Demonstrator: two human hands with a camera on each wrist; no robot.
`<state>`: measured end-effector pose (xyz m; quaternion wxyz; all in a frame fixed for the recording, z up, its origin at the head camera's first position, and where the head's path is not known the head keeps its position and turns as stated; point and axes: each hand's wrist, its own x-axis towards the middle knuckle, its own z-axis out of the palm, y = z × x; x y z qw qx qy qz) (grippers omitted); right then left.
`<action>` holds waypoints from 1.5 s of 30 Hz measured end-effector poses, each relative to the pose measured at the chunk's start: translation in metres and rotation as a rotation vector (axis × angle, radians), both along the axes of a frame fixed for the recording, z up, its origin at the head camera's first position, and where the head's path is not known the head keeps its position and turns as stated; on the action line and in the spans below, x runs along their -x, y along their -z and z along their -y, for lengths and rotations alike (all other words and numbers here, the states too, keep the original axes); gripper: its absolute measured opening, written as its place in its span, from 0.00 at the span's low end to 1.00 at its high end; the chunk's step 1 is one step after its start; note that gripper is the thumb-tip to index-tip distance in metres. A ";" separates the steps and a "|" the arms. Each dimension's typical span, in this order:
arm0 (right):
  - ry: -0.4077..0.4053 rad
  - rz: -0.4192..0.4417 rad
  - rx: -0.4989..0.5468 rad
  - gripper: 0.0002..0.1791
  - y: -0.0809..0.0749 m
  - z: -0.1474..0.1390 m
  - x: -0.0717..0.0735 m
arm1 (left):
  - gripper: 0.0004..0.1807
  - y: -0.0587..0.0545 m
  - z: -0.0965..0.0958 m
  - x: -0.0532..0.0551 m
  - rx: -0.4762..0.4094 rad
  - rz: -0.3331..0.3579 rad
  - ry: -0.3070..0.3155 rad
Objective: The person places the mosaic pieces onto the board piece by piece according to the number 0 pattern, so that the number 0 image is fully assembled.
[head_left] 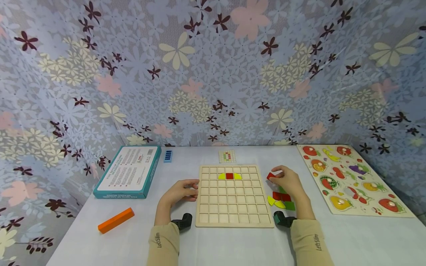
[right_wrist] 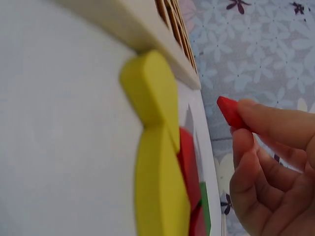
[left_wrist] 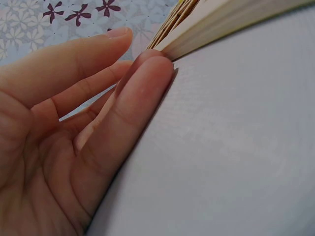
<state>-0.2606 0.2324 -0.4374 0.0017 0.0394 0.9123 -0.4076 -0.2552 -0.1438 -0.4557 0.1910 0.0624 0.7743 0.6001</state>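
— Right side first: what have you got?

— My right hand (head_left: 288, 181) pinches a red piece (head_left: 271, 177) between thumb and fingers, right out at the tips! It's near the upper right of the grid board (head_left: 234, 224), just outside the frame.

— And the left?

— Unclenched. My left hand (head_left: 179, 192) has its fingers loosely bent, tips touching the board's left edge.

— What's sitting in the cells?

— Second row from the top, and there's a red square (head_left: 229, 176) dead centre! A curved yellow piece (head_left: 221, 176) sits in the cell to its left, a second yellow piece (head_left: 237, 176) to its right.

— Loose ones?

— Bunched just right of the board, near my right wrist: yellow pieces (head_left: 279, 204), red pieces (head_left: 277, 196), green pieces (head_left: 290, 206), all on the white counter (head_left: 83, 240).

— Take me round the edges!

— A little pattern card (head_left: 227, 156) lies just beyond the board's far edge, with a blue tile (head_left: 168, 156) off to its left. Further left, a teal-edged box (head_left: 126, 171), and nearer me an orange bar (head_left: 116, 220). Over on the right, a fruit-picture board (head_left: 354, 181). Behind everything, flowered cloth (head_left: 213, 74).
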 end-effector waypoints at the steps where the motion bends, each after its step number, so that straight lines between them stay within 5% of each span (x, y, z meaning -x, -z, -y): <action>1: 0.010 -0.007 0.012 0.20 -0.001 0.001 0.000 | 0.29 0.000 0.000 0.000 0.000 -0.001 0.002; 16: 0.058 0.025 0.072 0.16 -0.008 0.012 -0.001 | 0.28 0.000 0.000 0.000 0.003 -0.005 0.008; 28: -0.020 -0.033 0.091 0.13 -0.012 0.022 -0.002 | 0.27 -0.029 -0.003 -0.016 -0.013 -0.002 0.034; 35: -0.031 -0.014 0.104 0.11 -0.011 0.033 -0.001 | 0.27 -0.025 -0.003 -0.015 -0.007 -0.006 0.015; 42: -0.100 -0.054 0.098 0.09 -0.011 0.044 -0.004 | 0.28 0.001 0.000 0.000 0.001 -0.009 0.004; 45: -0.122 -0.081 0.071 0.08 -0.011 0.048 -0.005 | 0.28 0.000 0.000 0.000 -0.002 -0.008 0.003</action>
